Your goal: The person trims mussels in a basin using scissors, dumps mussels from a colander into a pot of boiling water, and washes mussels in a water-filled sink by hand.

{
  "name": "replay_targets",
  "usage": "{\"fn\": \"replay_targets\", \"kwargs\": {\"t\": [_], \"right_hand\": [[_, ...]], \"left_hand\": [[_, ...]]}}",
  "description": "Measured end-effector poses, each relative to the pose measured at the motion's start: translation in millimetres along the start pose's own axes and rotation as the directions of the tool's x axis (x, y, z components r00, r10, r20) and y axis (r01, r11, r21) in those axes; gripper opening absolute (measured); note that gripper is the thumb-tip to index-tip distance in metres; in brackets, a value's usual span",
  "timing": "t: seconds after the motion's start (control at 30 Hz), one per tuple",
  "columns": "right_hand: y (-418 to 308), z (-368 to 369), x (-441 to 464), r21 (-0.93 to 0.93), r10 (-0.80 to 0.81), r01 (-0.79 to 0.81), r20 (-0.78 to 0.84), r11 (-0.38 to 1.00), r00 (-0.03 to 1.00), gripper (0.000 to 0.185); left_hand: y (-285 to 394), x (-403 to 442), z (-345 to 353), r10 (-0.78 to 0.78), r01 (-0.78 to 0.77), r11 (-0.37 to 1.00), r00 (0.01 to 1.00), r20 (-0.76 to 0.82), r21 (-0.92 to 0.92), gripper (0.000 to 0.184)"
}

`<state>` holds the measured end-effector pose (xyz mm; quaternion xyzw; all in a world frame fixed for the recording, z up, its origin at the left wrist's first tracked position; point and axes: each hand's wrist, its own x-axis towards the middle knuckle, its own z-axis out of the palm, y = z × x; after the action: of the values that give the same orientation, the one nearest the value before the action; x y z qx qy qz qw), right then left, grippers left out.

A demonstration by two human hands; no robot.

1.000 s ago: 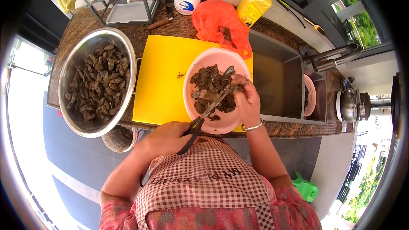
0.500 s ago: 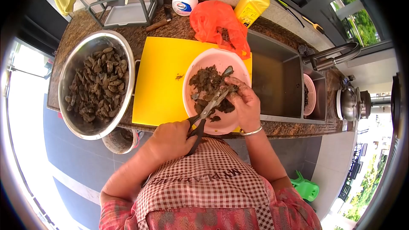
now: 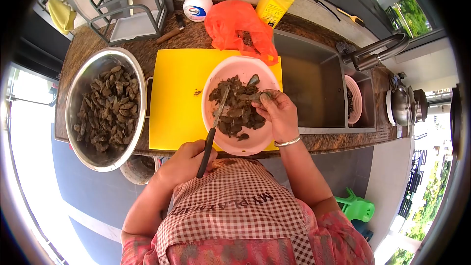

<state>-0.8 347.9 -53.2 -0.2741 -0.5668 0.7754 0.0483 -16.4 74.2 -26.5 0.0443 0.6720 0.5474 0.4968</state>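
My left hand (image 3: 189,161) is wrapped round the dark handles of a pair of scissors (image 3: 211,140); their metal blades point up over the pink bowl (image 3: 226,67) and look closed together. Between the thumb and fingers of my right hand (image 3: 280,114) is a muddy mussel (image 3: 256,97), held above the bowl's right side. Dark muddy clumps and shells (image 3: 234,118) lie in the bowl, with one bluish shell (image 3: 253,80) near its top. The bowl rests on a yellow cutting board (image 3: 174,98).
A steel basin (image 3: 73,105) of muddy mussels stands left. Behind the board are a red plastic bag (image 3: 230,22), a white pump bottle (image 3: 197,9), a yellow bottle (image 3: 274,2) and a wooden-handled tool (image 3: 169,35). The sink (image 3: 311,78) and faucet (image 3: 375,58) are right.
The scissors have swung away from the mussel toward the bowl's left side, and their blades have come together. My right hand still holds the mussel, now apart from the blades.
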Motion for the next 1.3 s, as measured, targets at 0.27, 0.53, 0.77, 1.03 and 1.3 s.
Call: {"fn": "replay_targets", "kwargs": {"t": [0.27, 0.53, 0.77, 1.03, 1.3], "right_hand": [[2, 4, 9, 0.059, -0.038, 0.035, 0.056, 0.998, 0.998, 0.026], [0, 1, 2, 0.135, -0.055, 0.058, -0.024, 0.989, 0.998, 0.020], [16, -2, -3, 0.170, -0.171, 0.172, -0.026, 0.970, 0.985, 0.018], [9, -35, -1, -0.113, -0.556, 0.544, -0.169, 0.831, 0.814, 0.018], [-20, -163, 54, -0.329, -0.436, 0.318, -0.398, 0.889, 0.807, 0.016]], "left_hand": [[20, 0, -5, -0.044, 0.072, 0.993, 0.958, 0.282, -0.090, 0.042], [16, 16, -2, 0.092, 0.100, 0.885, 0.919, 0.383, -0.454, 0.046], [17, 25, 2, 0.039, 0.208, 0.838, 0.900, 0.435, -0.504, 0.050], [1, 25, 8, 0.004, 0.131, 0.679, 0.983, 0.182, -0.723, 0.027], [-11, 3, -2, 0.176, 0.074, 0.688, 0.948, 0.265, -0.722, 0.049]]}}
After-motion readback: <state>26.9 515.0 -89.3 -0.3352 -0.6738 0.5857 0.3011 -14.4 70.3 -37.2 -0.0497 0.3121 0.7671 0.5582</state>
